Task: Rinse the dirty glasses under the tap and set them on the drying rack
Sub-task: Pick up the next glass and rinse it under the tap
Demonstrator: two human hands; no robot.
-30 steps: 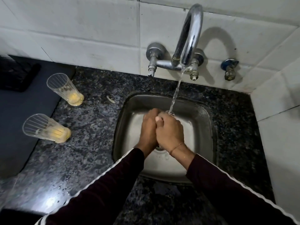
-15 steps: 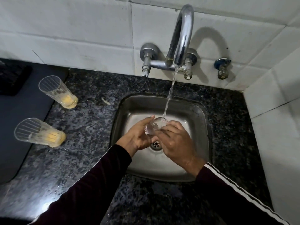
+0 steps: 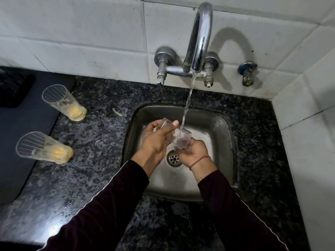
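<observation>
I hold one clear ribbed drinking glass (image 3: 178, 136) over the steel sink (image 3: 220, 124), right under the stream of water (image 3: 188, 100) from the shiny curved tap (image 3: 200, 35). My left hand (image 3: 155, 140) is wrapped around the bottom end of the glass, at about 10 o'clock from the drain hole (image 3: 174, 158). My right hand (image 3: 194, 152) cups the open end from below, at about 2 o'clock from the drain.

A moment ago the glass stood nearly upright with the water falling into it, and my fingers were pinching it near the top. Now it is tipped on its side, with its open end to the right. The water hits it near the rim and runs over it. My right hand has gone lower, under the glass. I think this means the glass is being turned so the water can wash all around it. The rinse looks partly done, not finished.

Two more tall clear glasses with yellow dregs wait on the dark speckled stone tabletop (image 3: 101, 142), well apart from the sink. The far dirty glass (image 3: 63, 102) is at 10 o'clock and the near dirty glass (image 3: 43, 147) is at 9 o'clock. They have not moved. I cannot see a drying rack.
</observation>
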